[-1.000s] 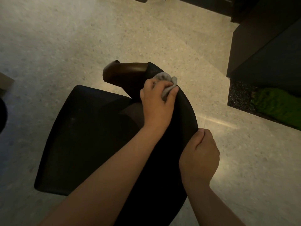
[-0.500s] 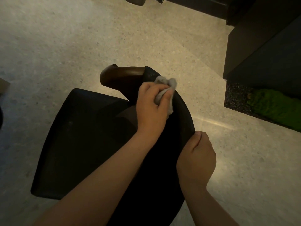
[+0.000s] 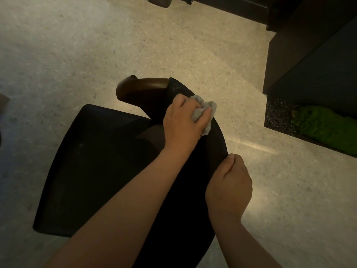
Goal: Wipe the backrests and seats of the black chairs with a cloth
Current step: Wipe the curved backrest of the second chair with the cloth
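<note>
Head view looks down. Closest, the right hand (image 3: 229, 182) curls on the rim of the black chair's backrest (image 3: 189, 200), thumb on top. A bit farther, the left hand (image 3: 181, 124) squeezes a gray cloth (image 3: 208, 113) against the top of the backrest. The black seat (image 3: 92, 161) sits to the left, beside a brown wooden arm (image 3: 143, 89). Speckled pale floor (image 3: 96, 45) spreads all around. Far right stand a dark cabinet (image 3: 309, 55) and a fuzzy green patch (image 3: 324, 124).

Black chair (image 3: 96, 161), grey cloth (image 3: 207, 111)
Its armrest (image 3: 141, 89) was brown; the floor (image 3: 96, 45) beige, dark-speckled; right of the chair was green moss (image 3: 324, 124).
</note>
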The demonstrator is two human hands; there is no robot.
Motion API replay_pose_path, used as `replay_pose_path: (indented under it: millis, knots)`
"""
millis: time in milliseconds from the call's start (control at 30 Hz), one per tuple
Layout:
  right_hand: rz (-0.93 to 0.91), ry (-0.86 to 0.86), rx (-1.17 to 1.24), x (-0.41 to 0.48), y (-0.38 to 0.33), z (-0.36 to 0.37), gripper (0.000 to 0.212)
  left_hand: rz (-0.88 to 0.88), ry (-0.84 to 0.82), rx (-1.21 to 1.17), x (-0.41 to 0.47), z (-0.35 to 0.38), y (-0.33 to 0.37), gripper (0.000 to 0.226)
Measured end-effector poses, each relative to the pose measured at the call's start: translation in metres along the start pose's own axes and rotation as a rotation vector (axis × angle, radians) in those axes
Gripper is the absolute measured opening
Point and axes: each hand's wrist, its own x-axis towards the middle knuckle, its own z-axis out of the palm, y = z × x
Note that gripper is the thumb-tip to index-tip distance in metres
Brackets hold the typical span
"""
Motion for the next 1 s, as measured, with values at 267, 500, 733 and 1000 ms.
replay_pose_path:
  millis: [267,500,733,1000]
  knots:
    - [-0.011,-0.008,0.011,0.000,-0.001,-0.002,0.036,-0.320,0.040,-0.088,-0.015,-0.006,-0.030,0.013]
    - [-0.013,-0.012,0.005,-0.001,-0.002,-0.004,0.038,-0.382,0.031,-0.117,-0.033,-0.017,-0.056,0.023]
    - [0.014,-0.025,-0.002,-0.001,-0.002,-0.003,0.032,-0.311,0.064,-0.178,-0.040,0.007,-0.041,0.015]
    - [-0.006,-0.018,0.001,-0.001,-0.003,-0.005,0.038,-0.461,-0.110,-0.249,-0.045,0.004,-0.081,0.018]
